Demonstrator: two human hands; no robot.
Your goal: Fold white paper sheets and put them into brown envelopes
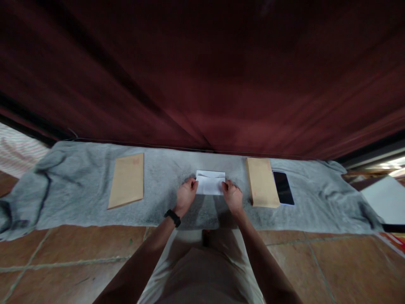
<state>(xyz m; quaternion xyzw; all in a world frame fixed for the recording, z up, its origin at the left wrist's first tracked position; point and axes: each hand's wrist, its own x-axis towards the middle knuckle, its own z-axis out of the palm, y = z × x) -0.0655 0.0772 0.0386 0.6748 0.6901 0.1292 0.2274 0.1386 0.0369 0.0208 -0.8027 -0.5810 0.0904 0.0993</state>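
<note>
A folded white sheet of paper (210, 182) lies on the grey cloth (79, 198) in front of me. My left hand (185, 196), with a black band on its wrist, pinches the paper's left edge. My right hand (232, 196) pinches its right edge. Both hands have their fingers curled onto the paper, which rests flat on the cloth.
A brown envelope (127, 180) lies to the left on the cloth. A stack of brown envelopes (262, 182) lies to the right, with a dark phone (283, 188) beside it. A dark red curtain (202, 76) hangs behind. Tiled floor (63, 257) is in front.
</note>
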